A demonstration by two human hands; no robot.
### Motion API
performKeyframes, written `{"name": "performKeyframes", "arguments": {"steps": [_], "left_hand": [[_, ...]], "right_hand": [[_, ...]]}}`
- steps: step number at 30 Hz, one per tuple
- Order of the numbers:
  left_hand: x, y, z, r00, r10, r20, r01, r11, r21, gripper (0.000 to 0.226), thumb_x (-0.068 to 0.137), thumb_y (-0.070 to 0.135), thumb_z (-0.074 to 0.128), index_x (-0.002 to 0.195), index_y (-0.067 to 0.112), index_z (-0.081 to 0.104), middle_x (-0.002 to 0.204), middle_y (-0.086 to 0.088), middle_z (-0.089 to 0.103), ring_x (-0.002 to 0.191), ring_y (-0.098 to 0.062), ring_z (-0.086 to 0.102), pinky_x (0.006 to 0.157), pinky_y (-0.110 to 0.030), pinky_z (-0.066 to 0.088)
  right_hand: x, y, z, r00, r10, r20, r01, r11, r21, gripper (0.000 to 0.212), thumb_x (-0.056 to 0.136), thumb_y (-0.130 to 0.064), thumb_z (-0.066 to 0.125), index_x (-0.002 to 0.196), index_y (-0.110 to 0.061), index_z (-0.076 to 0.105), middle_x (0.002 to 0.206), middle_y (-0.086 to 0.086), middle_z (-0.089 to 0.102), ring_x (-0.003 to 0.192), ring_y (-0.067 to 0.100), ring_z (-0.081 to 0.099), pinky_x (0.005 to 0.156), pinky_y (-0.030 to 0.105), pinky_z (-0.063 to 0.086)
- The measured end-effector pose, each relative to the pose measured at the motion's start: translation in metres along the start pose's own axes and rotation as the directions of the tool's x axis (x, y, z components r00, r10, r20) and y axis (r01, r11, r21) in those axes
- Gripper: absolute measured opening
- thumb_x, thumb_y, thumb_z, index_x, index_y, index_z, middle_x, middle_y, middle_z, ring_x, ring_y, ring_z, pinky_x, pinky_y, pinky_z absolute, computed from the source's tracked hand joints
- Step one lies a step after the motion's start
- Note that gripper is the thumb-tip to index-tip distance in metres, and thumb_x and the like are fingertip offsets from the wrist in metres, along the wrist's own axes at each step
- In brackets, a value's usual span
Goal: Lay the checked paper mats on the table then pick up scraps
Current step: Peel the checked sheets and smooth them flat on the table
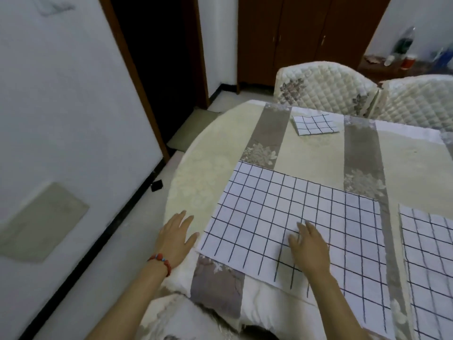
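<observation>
Checked white paper mat (294, 217) lies at the table's (196, 168) near edge; your right hand (310, 246) presses it flat, left hand (175, 238) open beside. Next, judge the folded checked mat (315, 124) at the far edge needs spreading.

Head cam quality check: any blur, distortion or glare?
Head view: wide-angle bend in the white wall and dark door frame; the bottles on the far shelf are blurred; light is soft and even, no glare on the large checked paper mat.

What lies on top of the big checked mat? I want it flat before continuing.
Only the right hand rests on the big checked mat, fingers straight. The patch under the palm is hidden. The left hand lies beside it on the tablecloth.
</observation>
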State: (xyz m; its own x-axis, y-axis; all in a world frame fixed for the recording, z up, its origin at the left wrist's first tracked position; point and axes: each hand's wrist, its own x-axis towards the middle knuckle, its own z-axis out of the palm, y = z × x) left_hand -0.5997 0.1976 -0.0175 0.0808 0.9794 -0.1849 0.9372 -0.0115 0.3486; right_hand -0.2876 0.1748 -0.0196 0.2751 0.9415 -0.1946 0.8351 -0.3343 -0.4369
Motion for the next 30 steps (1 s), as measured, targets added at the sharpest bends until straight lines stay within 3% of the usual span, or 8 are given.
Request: {"name": "performKeyframes", "arguments": {"steps": [2,4,5,9,14,23,26,30], "left_hand": [[-0.019,-0.027,-0.019,0.998,-0.051,-0.038,0.05,0.999,-0.017,0.07,0.086,0.058,0.024,0.136,0.013,0.042,0.147,-0.012,0.035,0.136,-0.026,0.035,0.11,-0.04,0.032],[-0.038,-0.06,-0.032,0.994,-0.078,-0.079,0.073,0.995,-0.066,0.078,0.088,0.063,0.016,0.12,0.005,0.058,0.125,-0.02,0.058,0.114,-0.033,0.058,0.093,-0.042,0.049],[-0.05,-0.076,-0.039,0.99,-0.115,-0.085,0.108,0.99,-0.086,0.074,0.089,0.06,0.02,0.117,0.004,0.06,0.122,-0.019,0.061,0.11,-0.032,0.061,0.09,-0.04,0.051],[-0.102,-0.147,-0.049,0.935,-0.346,-0.077,0.322,0.919,-0.227,0.047,0.093,0.033,0.046,0.134,0.012,0.043,0.143,-0.009,0.042,0.13,-0.022,0.041,0.11,-0.032,0.033],[-0.168,-0.243,-0.054,0.829,-0.56,-0.006,0.511,0.76,-0.402,0.045,0.094,0.03,0.045,0.136,0.013,0.04,0.143,-0.008,0.042,0.129,-0.022,0.042,0.111,-0.029,0.03],[-0.25,-0.386,-0.053,0.661,-0.723,0.201,0.686,0.475,-0.551,0.045,0.094,0.034,0.044,0.133,0.012,0.043,0.139,-0.009,0.048,0.124,-0.02,0.048,0.107,-0.028,0.034],[-0.256,-0.416,-0.052,0.606,-0.753,0.255,0.713,0.373,-0.594,0.043,0.093,0.031,0.046,0.131,0.01,0.047,0.135,-0.011,0.051,0.121,-0.022,0.05,0.105,-0.029,0.036],[-0.24,-0.443,-0.045,0.589,-0.738,0.33,0.743,0.334,-0.581,0.041,0.094,0.029,0.046,0.128,0.007,0.05,0.133,-0.012,0.053,0.12,-0.024,0.051,0.103,-0.028,0.037]], "right_hand": [[-0.006,-0.037,0.011,0.989,-0.117,0.086,0.116,0.993,0.01,0.05,0.095,-0.031,0.041,0.141,-0.012,0.032,0.153,0.009,0.026,0.141,0.023,0.023,0.113,0.036,0.022],[-0.014,-0.075,0.024,0.961,-0.221,0.164,0.224,0.975,0.005,0.05,0.096,-0.032,0.039,0.141,-0.014,0.03,0.153,0.008,0.024,0.141,0.023,0.023,0.112,0.035,0.023],[-0.018,-0.094,0.031,0.943,-0.264,0.202,0.269,0.963,0.003,0.05,0.096,-0.032,0.038,0.142,-0.014,0.03,0.154,0.007,0.023,0.141,0.023,0.022,0.112,0.035,0.024],[-0.037,-0.167,0.063,0.856,-0.422,0.3,0.444,0.896,-0.008,0.05,0.095,-0.034,0.04,0.141,-0.018,0.031,0.153,0.004,0.025,0.14,0.021,0.026,0.11,0.033,0.027],[-0.057,-0.26,0.119,0.748,-0.526,0.404,0.563,0.826,0.033,0.047,0.094,-0.03,0.043,0.139,-0.015,0.036,0.147,0.006,0.035,0.133,0.024,0.035,0.105,0.034,0.033],[-0.104,-0.395,0.239,0.645,-0.435,0.628,0.519,0.853,0.058,0.047,0.096,-0.027,0.042,0.14,-0.014,0.031,0.146,0.012,0.037,0.13,0.029,0.041,0.101,0.03,0.036],[-0.112,-0.402,0.265,0.66,-0.375,0.651,0.439,0.896,0.07,0.046,0.095,-0.024,0.043,0.139,-0.013,0.033,0.145,0.013,0.039,0.128,0.03,0.044,0.096,0.029,0.038],[-0.105,-0.393,0.281,0.711,-0.228,0.665,0.277,0.96,0.033,0.046,0.096,-0.023,0.043,0.139,-0.01,0.035,0.141,0.016,0.044,0.124,0.031,0.047,0.095,0.029,0.038]]}}
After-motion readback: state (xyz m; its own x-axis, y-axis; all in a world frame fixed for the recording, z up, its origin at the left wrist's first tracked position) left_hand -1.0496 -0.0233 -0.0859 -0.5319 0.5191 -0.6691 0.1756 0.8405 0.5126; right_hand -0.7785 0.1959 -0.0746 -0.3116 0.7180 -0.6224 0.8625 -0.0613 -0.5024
